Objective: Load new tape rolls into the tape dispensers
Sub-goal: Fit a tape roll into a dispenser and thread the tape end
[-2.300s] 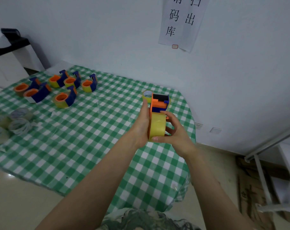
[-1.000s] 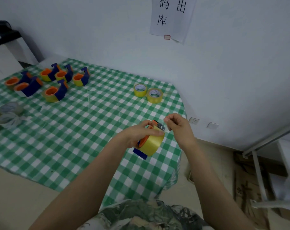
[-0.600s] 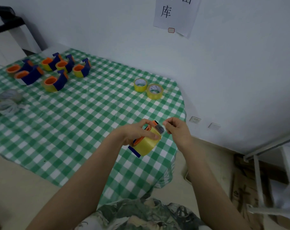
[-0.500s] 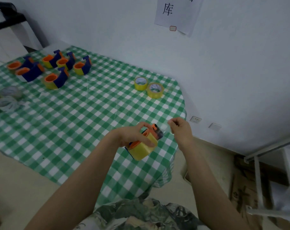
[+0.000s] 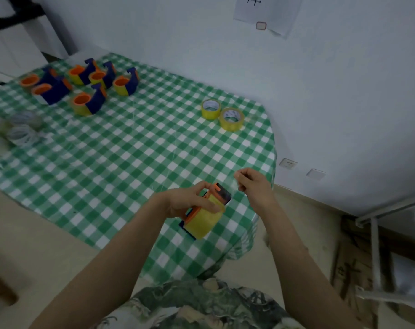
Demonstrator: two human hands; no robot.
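Head view: the left grip [image 5: 190,202] is clenched round the dispenser [image 5: 222,195], thumb and fingers across the yellow roll [image 5: 203,222] seated in it. The unit hangs tilted above the near right corner of the table [image 5: 130,150], not resting on it.

Change: a moment ago both grips were on the roll, with the dispenser upright and higher. It now sits lower and leaning, and the right grip [image 5: 255,186] has left the roll and drawn off to the right of the cutter head, fingertips pinched.

Meaning: the roll appears seated; the step in hand is judged to be drawing the tape end [image 5: 235,179] out past the cutter.

Remaining stock: two spare rolls [image 5: 222,113] lie near the far right edge. Filled dispensers [image 5: 83,85] stand grouped at the far left.

Hard to make out: the tape end shows only as a faint pale sheen at the right fingertips. The cutter teeth are blurred. Pale rolls [image 5: 20,129] at the left edge are smeared and partly cut off.
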